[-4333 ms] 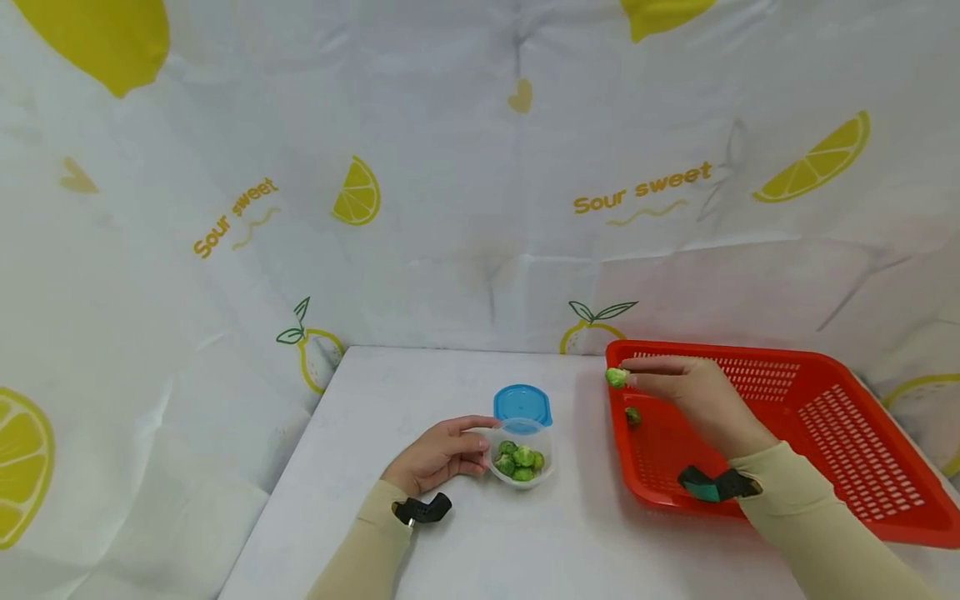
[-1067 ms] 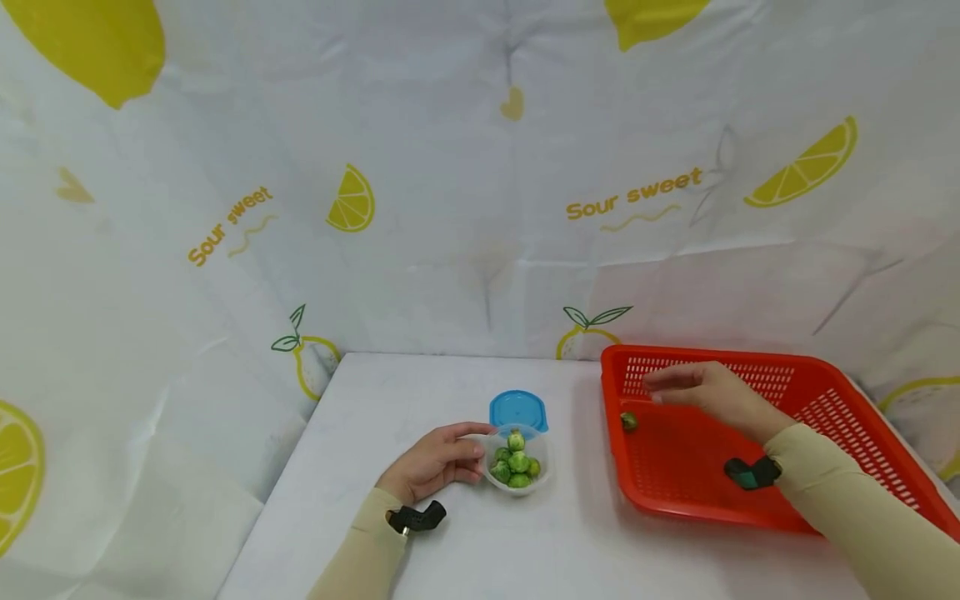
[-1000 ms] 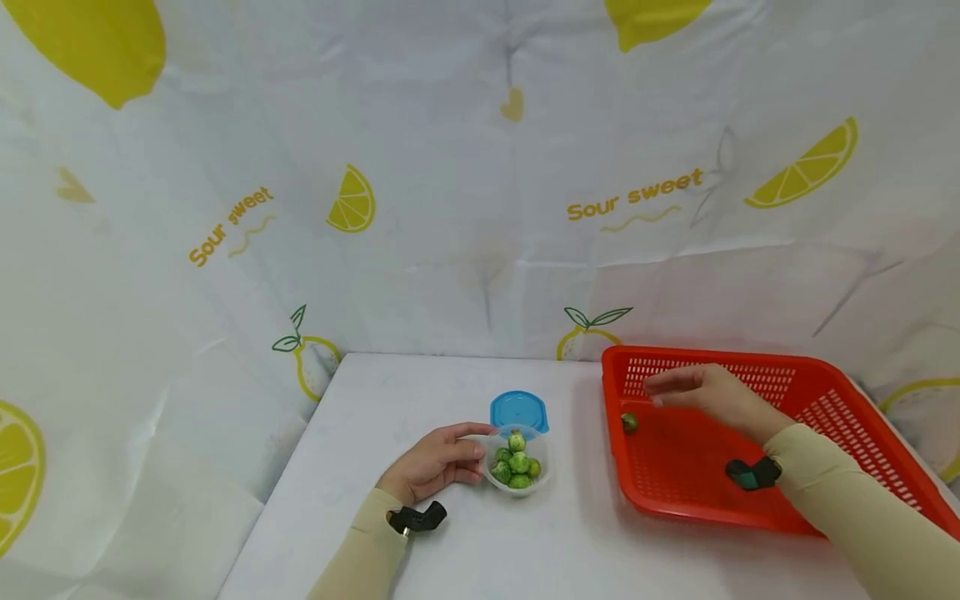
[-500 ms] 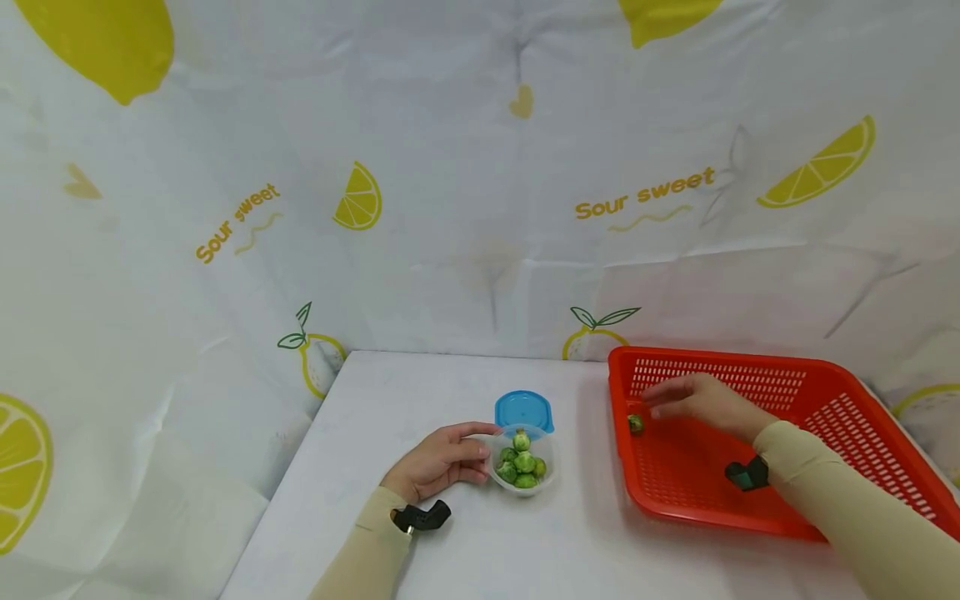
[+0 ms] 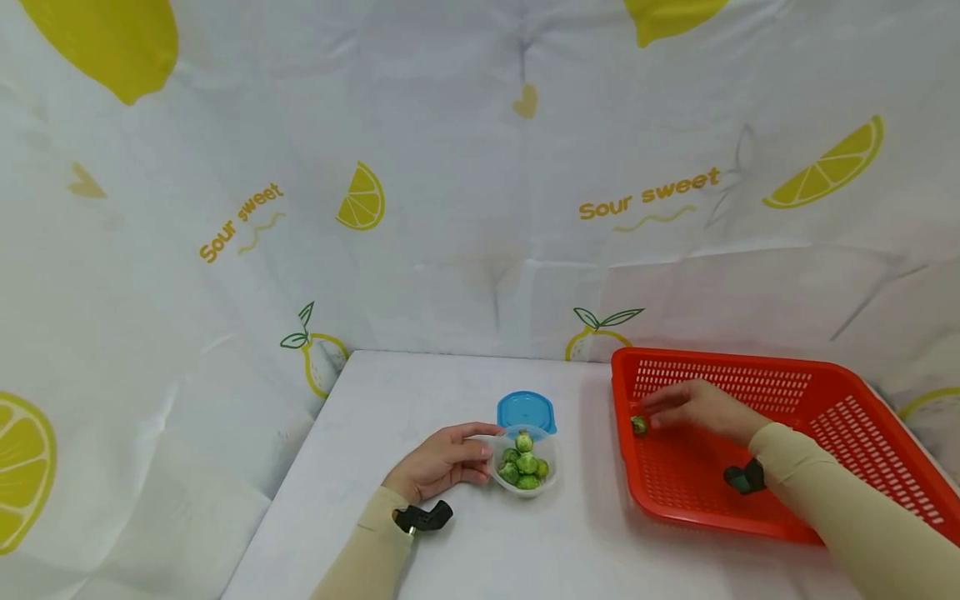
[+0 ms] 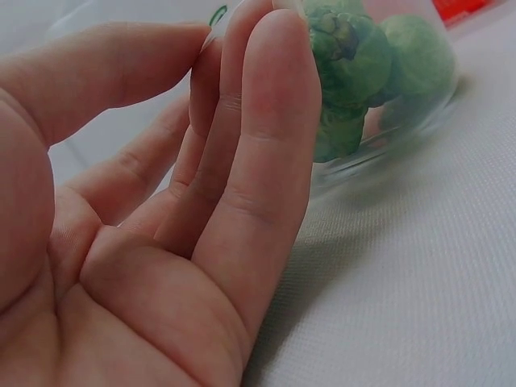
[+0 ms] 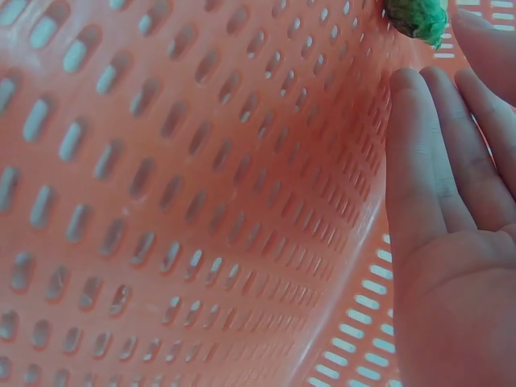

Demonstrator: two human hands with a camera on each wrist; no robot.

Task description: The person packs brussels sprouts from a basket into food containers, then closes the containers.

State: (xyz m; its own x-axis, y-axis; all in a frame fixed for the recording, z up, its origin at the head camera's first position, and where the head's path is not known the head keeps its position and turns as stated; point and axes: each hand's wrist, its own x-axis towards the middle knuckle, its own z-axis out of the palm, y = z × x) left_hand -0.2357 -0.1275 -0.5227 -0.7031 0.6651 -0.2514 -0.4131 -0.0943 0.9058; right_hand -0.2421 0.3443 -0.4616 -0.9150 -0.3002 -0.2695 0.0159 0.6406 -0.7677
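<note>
In the head view my left hand (image 5: 442,462) holds the left side of a clear plastic bowl (image 5: 553,467), thumb and fingers at its rim. Several green Brussels sprouts (image 5: 527,463) are piled in the bowl, one standing at the back. The left wrist view shows the fingers against the bowl wall and sprouts (image 6: 419,60) behind it. My right hand (image 5: 697,406) is inside the red basket (image 5: 637,492), its fingers extended beside a single Brussels sprout (image 5: 639,426) near the left wall. In the right wrist view that sprout (image 7: 418,18) lies just beyond the fingertips.
A blue lid (image 5: 525,410) lies behind the bowl on the white tabletop (image 5: 420,392). The basket's perforated walls (image 7: 161,161) rise around my right hand. A white sheet printed with lemons (image 5: 450,208) hangs at the back and left.
My right hand has put the sprout it pinched earlier down on the bowl's pile, then come back over the basket and lowered towards the remaining sprout. The left hand stays at the bowl.
</note>
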